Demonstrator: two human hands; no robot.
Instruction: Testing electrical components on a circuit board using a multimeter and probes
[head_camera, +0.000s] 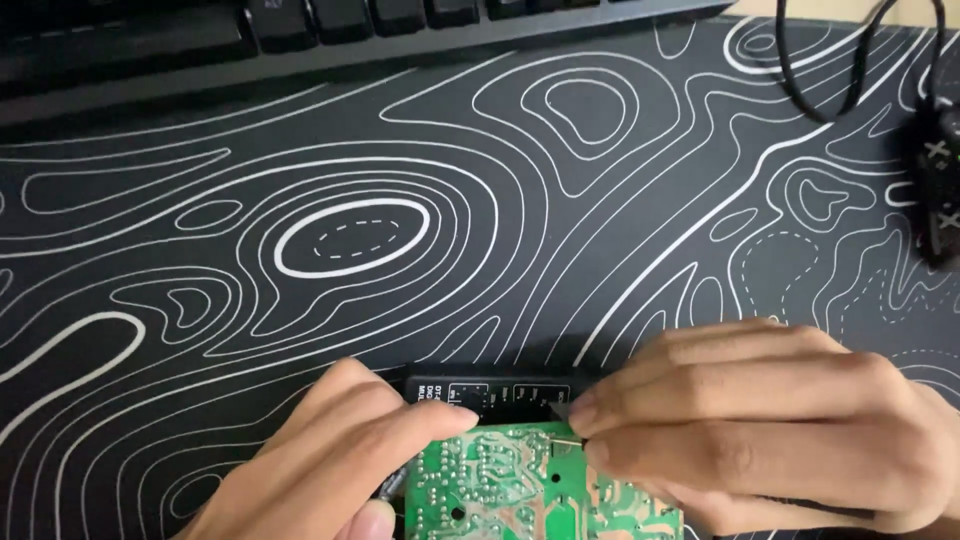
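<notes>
At the near edge of a contour-patterned mat (300, 180), the left hand (340, 460) steadies a green board (490, 490) against a black case (490, 392), thumb and fingers closed on its edge. The right hand (760, 420) pinches a thin metal probe (568, 440) to the board's top edge. Keeping the board pinned flat and the tip pressure light would best avoid a slip across the solder joints.

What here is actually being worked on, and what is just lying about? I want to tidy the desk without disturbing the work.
In hand:
- green circuit board, steadied by the left hand
- black casing behind the board
- thin metal tip pinched in the right hand

Lying about:
- black keyboard at the top
- black cable and a dark blurred object at the right
- patterned desk mat
</notes>
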